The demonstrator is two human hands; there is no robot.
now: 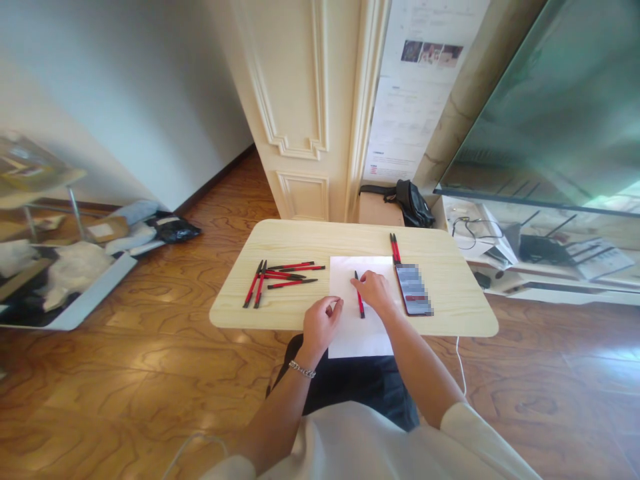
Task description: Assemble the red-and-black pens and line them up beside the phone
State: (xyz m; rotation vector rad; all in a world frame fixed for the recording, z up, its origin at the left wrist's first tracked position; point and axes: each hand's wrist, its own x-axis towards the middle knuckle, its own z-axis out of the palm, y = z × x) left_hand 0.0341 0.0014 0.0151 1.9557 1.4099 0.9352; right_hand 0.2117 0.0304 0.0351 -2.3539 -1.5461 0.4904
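Note:
A red and black pen [361, 305] lies lengthwise over the white sheet of paper [345, 343]. Thumb and fingers of my right hand [375, 291] close around its upper part, near the black tip. My left hand [321, 325] rests at the paper's left edge, fingers curled in and thumb against the index finger, with nothing visible in it. Left of the paper, several similar pens [285, 275] lie loosely, some crossing. Two more pens [395, 248] lie side by side beyond the phone [413, 290], which is right of the paper, its screen lit and partly blurred.
The light wooden table [450, 313] has rounded corners. Behind it are a cardboard box [383, 208] with a black bag [413, 203] on it, and a cream panelled door [295, 100]. A white cable [461, 373] hangs at the right. Packages [145, 227] lie on the floor leftward.

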